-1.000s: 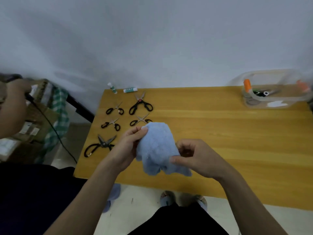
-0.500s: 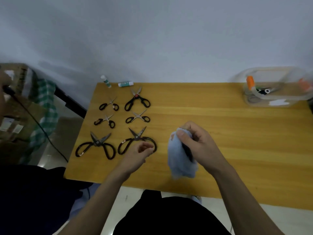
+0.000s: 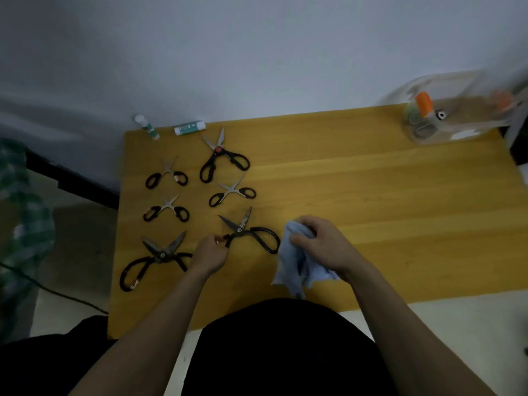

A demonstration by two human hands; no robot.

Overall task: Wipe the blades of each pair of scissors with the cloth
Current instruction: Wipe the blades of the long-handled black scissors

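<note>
The left hand (image 3: 210, 254) pinches the near scissors (image 3: 248, 232) by a handle loop (blades splayed, apparently ready for wiping); the right hand (image 3: 323, 248) clutches the bunched cloth (image 3: 297, 267) just beside them.

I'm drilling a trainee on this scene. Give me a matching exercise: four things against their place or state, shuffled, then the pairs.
Things:
1. blue cloth
2. scissors with red pivot
3. clear container
4. lying glue stick

Place or state:
A. far right corner of the table
B. gripped in the right hand
C. far edge, beside a standing glue stick
D. top of the right scissors column, blades open

Pairs: 1-B, 2-D, 3-A, 4-C
</note>
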